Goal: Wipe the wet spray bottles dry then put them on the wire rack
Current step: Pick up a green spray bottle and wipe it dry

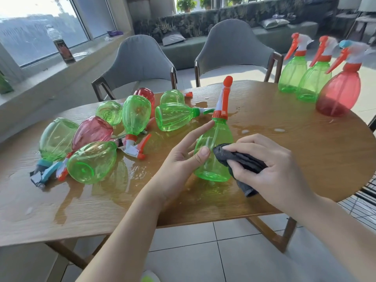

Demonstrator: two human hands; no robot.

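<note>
A green spray bottle (213, 151) with an orange and white trigger head stands tilted on the wet wooden table (305, 151). My left hand (183, 157) holds its left side, thumb on the front and index finger stretched up to the neck. My right hand (266, 165) grips a dark grey cloth (242, 161) and presses it against the bottle's right side. Several green and red bottles (134, 117) lie in a heap on the left. Three upright bottles (314, 78) stand at the far right edge. A black wire rack (364, 200) shows past the table's right edge.
Water pools on the table around the heap and in front of the held bottle. Two grey chairs (140, 64) stand behind the table. A windowsill with a bottle (61, 47) runs along the left. Tiled floor lies below.
</note>
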